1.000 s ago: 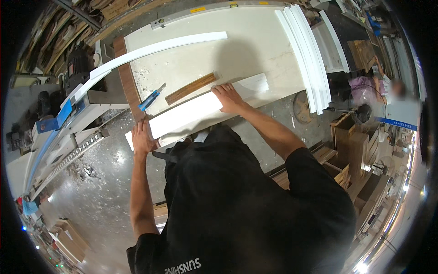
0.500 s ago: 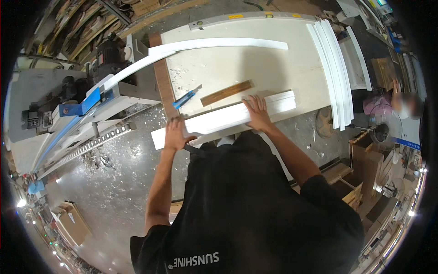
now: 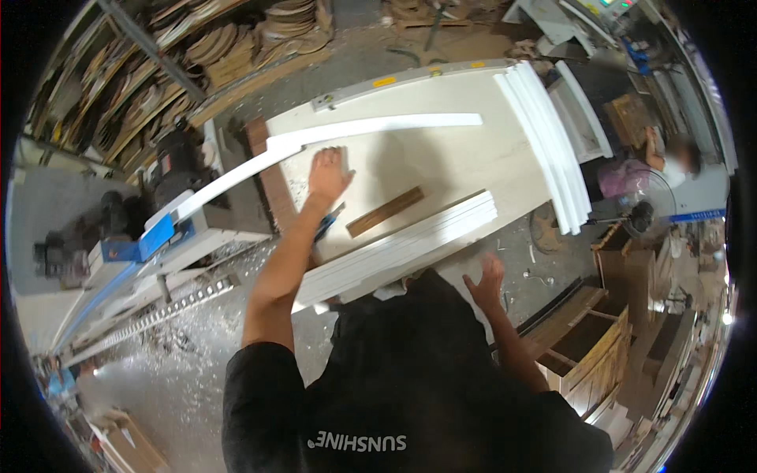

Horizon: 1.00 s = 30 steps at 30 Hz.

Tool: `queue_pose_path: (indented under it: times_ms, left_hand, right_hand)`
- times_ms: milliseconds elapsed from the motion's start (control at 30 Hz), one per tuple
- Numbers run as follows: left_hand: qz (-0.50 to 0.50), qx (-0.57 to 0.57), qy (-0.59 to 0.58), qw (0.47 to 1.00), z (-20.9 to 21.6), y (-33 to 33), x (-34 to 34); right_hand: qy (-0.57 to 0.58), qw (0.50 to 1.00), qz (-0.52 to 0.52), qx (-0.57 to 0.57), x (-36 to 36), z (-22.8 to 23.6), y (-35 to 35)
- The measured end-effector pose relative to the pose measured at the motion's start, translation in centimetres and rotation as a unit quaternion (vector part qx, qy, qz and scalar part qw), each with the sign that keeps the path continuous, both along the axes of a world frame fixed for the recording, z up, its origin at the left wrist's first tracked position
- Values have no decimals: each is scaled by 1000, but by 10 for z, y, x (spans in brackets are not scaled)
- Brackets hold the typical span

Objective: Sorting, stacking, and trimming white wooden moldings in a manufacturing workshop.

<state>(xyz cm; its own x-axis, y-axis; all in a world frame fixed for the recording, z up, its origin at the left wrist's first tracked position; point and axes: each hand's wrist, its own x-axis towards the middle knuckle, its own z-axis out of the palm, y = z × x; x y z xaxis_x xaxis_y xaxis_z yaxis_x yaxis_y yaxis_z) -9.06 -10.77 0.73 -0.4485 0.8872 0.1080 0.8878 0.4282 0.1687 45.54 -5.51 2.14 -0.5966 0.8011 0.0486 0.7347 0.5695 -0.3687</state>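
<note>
I've got the L hand [image 3: 330, 175] out over the pale tabletop [image 3: 465, 162], fingers extended, thumb apart, no obj. visible in it; fingertips sit near the long white strip [image 3: 386, 124]. Can't tell if the palm touches down. R hand [image 3: 487, 282] is off the near edge, a bit blurred, fingers loosely open, thumb out, nothing seen in it. The white bundle [image 3: 410, 243] lies along the near edge, R end angled away from me. Brown wood strip [image 3: 385, 211] is just beyond; blue knife [image 3: 326, 224] nearby, partly hidden by the L forearm. White stack [image 3: 544, 150] at R end, spirit level [image 3: 418, 76] along far edge.
</note>
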Motion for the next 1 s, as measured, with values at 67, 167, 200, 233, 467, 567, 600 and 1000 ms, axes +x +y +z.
queue_pose_path:
  times_ms: [67,167,200,233,467,567,600,1000]
  left_hand:
    - [0,-64,53,997,-6,32,-32]
    - [-11,-137,118,983,-5,63,-67]
    - [-6,-156,128,979,-13,66,-81]
    - [-11,-175,137,975,-22,76,-88]
    - [-52,-111,-77,989,19,75,-23]
    - [-36,-60,-54,996,13,36,29]
    - [-33,-73,-54,995,15,17,43]
    - [-11,91,-100,991,45,-158,145]
  right_hand:
    - [37,999,-27,16,8,9,-16]
    - [71,994,-82,33,22,12,-41]
    - [84,991,-106,7,11,29,-49]
    - [76,990,-116,14,13,34,-56]
    - [87,976,-199,15,32,28,-69]
    - [75,979,-182,53,25,19,-40]
    - [61,980,-164,96,21,16,-26]
    - [382,861,-291,-165,-58,100,198]
